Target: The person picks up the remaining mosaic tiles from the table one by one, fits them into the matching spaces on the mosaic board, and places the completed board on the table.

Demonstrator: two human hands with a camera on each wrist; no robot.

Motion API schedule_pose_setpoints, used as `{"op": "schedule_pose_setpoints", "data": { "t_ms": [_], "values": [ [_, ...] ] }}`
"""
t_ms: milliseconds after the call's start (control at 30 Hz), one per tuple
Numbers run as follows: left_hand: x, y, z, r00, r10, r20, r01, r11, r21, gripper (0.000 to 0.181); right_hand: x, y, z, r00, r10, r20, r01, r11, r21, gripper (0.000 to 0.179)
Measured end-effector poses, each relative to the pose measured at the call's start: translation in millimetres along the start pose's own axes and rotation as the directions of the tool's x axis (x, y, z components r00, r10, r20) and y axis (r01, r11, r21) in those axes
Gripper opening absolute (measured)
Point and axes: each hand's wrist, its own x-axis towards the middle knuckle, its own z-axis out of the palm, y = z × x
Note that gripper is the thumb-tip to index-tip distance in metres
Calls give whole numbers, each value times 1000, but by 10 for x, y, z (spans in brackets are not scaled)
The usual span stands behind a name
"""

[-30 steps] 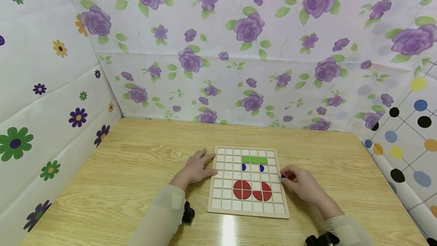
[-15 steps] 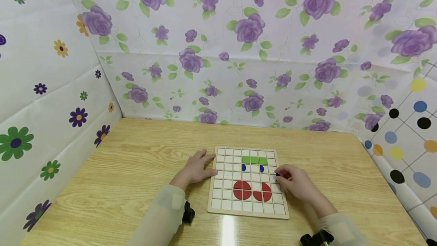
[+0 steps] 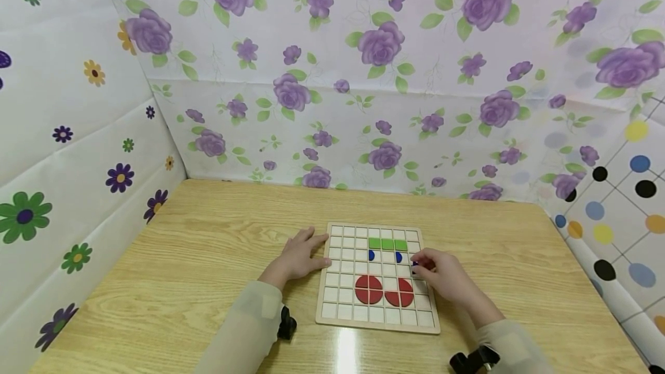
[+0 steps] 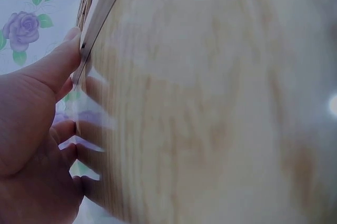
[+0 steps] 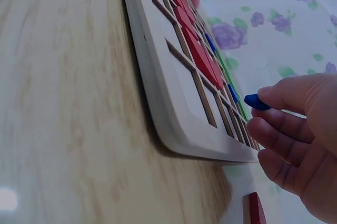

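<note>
A wooden grid board [image 3: 329, 310] lies on the table, with red pieces forming a full circle [image 3: 362, 296] and a three-quarter circle [image 3: 406, 299]. Above them sit a row of green squares [image 3: 387, 244] and two small blue half-rounds, left [image 3: 371, 255] and right [image 3: 398, 257]. Over the board's right side, my right hand [image 3: 444, 276] pinches a small blue piece [image 5: 256, 102] between thumb and forefinger; the fingertips cover part of it. My left hand [image 3: 296, 257] rests flat with fingers spread, its thumb [image 4: 66, 56] at the board's left edge.
In the right wrist view a red piece [image 5: 256, 209] lies on the table below the right hand. The wooden table [image 3: 218, 247] runs back to a flowered cloth wall [image 3: 332, 131]. More patterned cloth hangs at left and right.
My right hand has moved left with the blue piece, from just beyond the board's right edge to over its right-hand cells. The left hand has stayed in place.
</note>
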Motion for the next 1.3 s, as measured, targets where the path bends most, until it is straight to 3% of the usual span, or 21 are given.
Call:
{"op": "schedule_pose_setpoints", "data": {
  "t_ms": [633, 1300],
  "values": [
    [-1, 0, 6, 1000, -3, -1, 3, 1000, 0, 64, 85, -144, 138, 1000, 1, 9, -2, 999, 38, 13],
    [11, 53, -35, 999, -35, 9, 35, 998, 58, 67, 139, -175, 225, 999, -7, 39, 4, 998, 68, 15]
  ]
}}
